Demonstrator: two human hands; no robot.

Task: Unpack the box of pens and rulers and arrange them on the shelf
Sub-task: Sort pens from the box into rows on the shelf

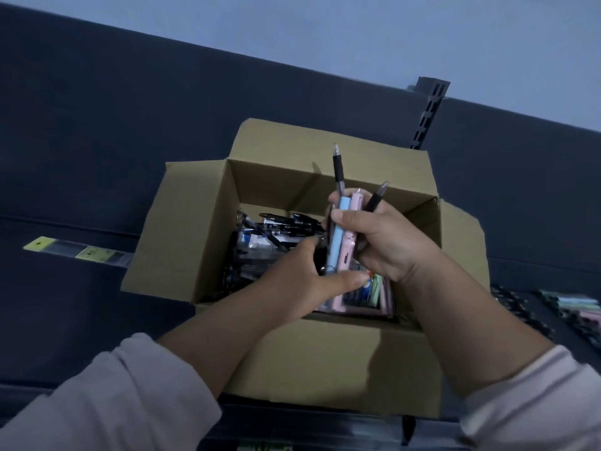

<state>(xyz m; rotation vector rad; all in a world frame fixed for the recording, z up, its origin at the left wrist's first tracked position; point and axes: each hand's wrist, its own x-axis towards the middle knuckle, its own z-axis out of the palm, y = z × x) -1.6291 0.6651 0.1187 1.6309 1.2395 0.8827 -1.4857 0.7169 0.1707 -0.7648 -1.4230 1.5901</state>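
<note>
Right now my right hand (383, 245) is wrapped round a bunch of pens (340, 229), thumb across the front. They stand almost upright over the open box (325, 362), tips pointing away from me toward the back flap. My left hand (302, 281) is lower, inside the box, forefinger and thumb spread to either side of the bunch's lower ends; I cannot tell whether it touches them. Behind it the loose black pens (286, 226) lie crosswise, left to right, so they sit square to the bunch, and the left hand is the nearer one to them. The pastel packets (374, 294) are under my right wrist. A row of pens already laid out (579, 307) is on the shelf (81, 157) well to the right of the box, on my right hand's side. I judge that hand should carry the bunch over and turn it flat.
</note>
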